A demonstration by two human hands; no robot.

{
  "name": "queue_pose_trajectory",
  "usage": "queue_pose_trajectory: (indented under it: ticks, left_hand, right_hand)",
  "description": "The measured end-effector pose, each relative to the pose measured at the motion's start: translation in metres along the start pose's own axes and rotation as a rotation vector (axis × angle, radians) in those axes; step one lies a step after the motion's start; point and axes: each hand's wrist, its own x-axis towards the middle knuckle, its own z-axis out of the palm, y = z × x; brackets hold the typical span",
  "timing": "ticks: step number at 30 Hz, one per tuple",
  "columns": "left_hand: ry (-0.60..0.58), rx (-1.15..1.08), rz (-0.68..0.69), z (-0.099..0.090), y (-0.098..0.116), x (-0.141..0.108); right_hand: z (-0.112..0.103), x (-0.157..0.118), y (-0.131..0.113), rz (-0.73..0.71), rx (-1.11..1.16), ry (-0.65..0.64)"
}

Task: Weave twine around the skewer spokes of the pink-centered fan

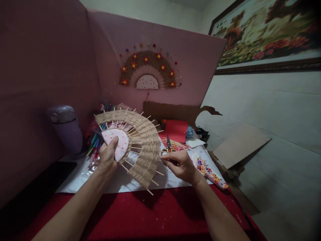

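Observation:
My left hand (109, 152) grips a woven fan (147, 144) by its half-round centre (116, 142), which is covered in pale pink cloth with red dots. The thumb lies on top of the cloth. Thin wooden sticks run outward from the centre through a band of twisted tan cord, and their ends poke past the outer edge. At the right rim of the fan, the thumb and forefinger of my right hand (179, 164) are pinched together at a stick end, partly hidden by the fingers. Scissors (169, 145) lie just behind that hand, blades pointing away.
A flower-patterned glue gun (210, 172) with a cord lies at right. Behind are red sheets (177, 130), a yarn ball (190, 131) and cut cardboard (173, 110). A purple bottle (66, 130) stands left. A finished-looking flowered fan (147, 67) hangs on the pink board.

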Motion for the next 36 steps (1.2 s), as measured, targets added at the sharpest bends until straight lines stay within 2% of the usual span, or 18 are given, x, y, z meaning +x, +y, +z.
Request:
queue_pose_trajectory:
  ticks: [14,20,23,27,36]
  left_hand:
    - [-0.017,-0.016,0.052,0.0,-0.003,-0.002]
    - [0.03,-0.045,0.027,0.012,-0.006,0.002]
    - [0.005,-0.067,-0.001,0.023,-0.003,0.002]
    - [-0.041,-0.134,-0.036,0.037,0.004,0.002]
    - [-0.087,-0.159,-0.141,0.056,0.006,0.01]
  right_hand:
    - [-0.002,0.002,-0.011,-0.077,-0.187,-0.086]
    - [-0.005,-0.006,-0.016,-0.084,-0.235,-0.136]
    - [-0.01,-0.013,-0.015,-0.036,-0.145,-0.08]
    - [-0.014,-0.02,-0.012,0.058,0.018,0.072]
    - [-0.006,-0.012,-0.018,0.128,-0.002,0.182]
